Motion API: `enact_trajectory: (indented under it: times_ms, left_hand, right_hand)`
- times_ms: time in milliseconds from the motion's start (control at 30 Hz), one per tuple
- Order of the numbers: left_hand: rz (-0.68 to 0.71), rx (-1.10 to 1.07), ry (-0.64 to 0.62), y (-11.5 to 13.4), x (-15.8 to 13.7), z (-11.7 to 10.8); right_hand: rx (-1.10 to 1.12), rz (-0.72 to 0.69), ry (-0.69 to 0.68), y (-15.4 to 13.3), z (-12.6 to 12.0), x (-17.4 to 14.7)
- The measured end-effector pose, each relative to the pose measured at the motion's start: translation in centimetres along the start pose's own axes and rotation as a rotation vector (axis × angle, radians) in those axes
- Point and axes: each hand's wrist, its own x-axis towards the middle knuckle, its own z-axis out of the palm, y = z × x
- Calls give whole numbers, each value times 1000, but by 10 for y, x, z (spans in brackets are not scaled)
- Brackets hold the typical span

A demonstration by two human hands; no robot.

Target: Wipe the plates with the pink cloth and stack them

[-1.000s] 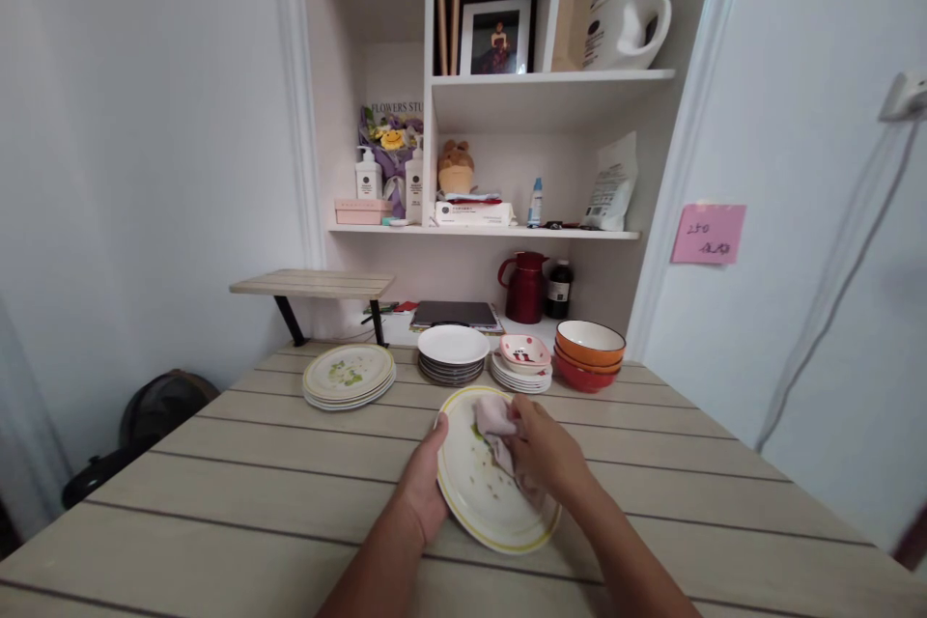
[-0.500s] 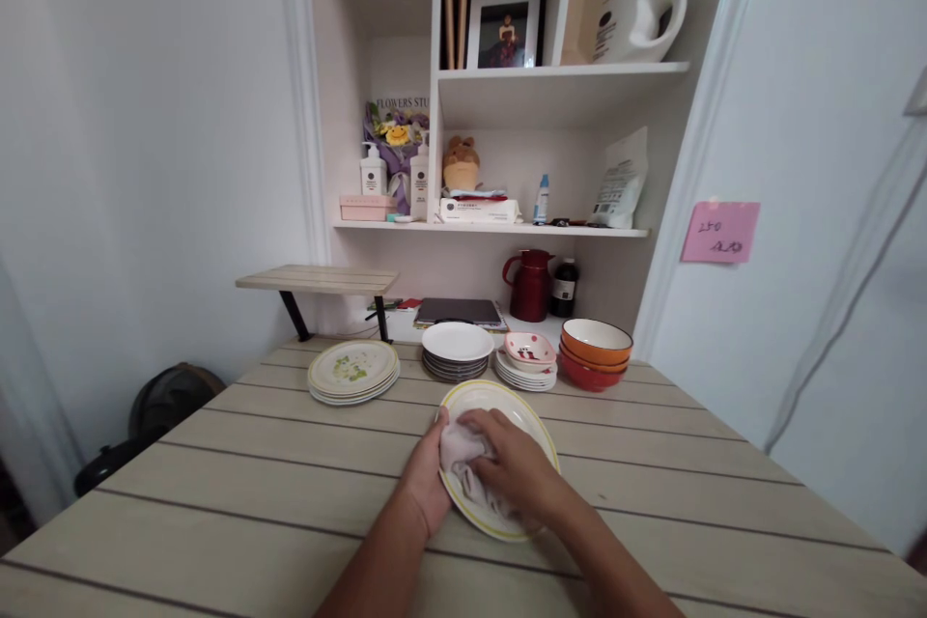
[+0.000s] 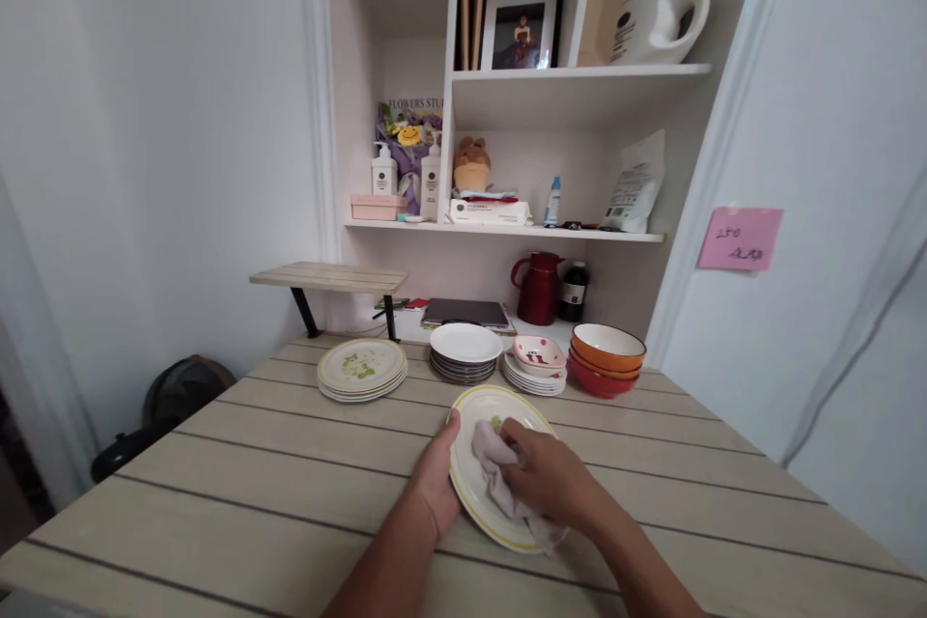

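Observation:
My left hand [image 3: 437, 475] grips the left edge of a cream plate [image 3: 469, 481] with a yellow rim, thumb on top and the other fingers out of sight beneath. The plate is tilted above the near part of the table. My right hand [image 3: 548, 473] is closed on a pale cloth [image 3: 499, 471], pressing it against the plate's face. A bit of green print shows near the plate's middle, and a loose end of the cloth hangs over the lower right rim.
Behind the plate stand stacked floral plates [image 3: 362, 366], white plates with dark undersides [image 3: 465, 344], small dishes topped by a pink-rimmed bowl [image 3: 539, 353], and orange and red bowls [image 3: 606, 353]. A small raised shelf [image 3: 329, 277], a red jug [image 3: 538, 288] and a dark bottle [image 3: 575, 292] are farther back.
My right hand has moved the cloth from the plate's left side toward its middle and right, baring the left part and some green print. The view has shifted slightly left.

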Motion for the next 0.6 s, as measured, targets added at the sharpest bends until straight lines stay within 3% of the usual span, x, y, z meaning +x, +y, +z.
enact_trajectory:
  times_ms: [167,433,600]
  left_hand:
    - [27,2,23,1,2,1]
    - [2,7,16,1,0,3]
    - [-12,8,29,2,-3,7]
  right_hand:
    - [170,-140,56,-18,13,7]
    - [17,97,107,7,6,17]
    - [28,23,-23,10,-3,4]
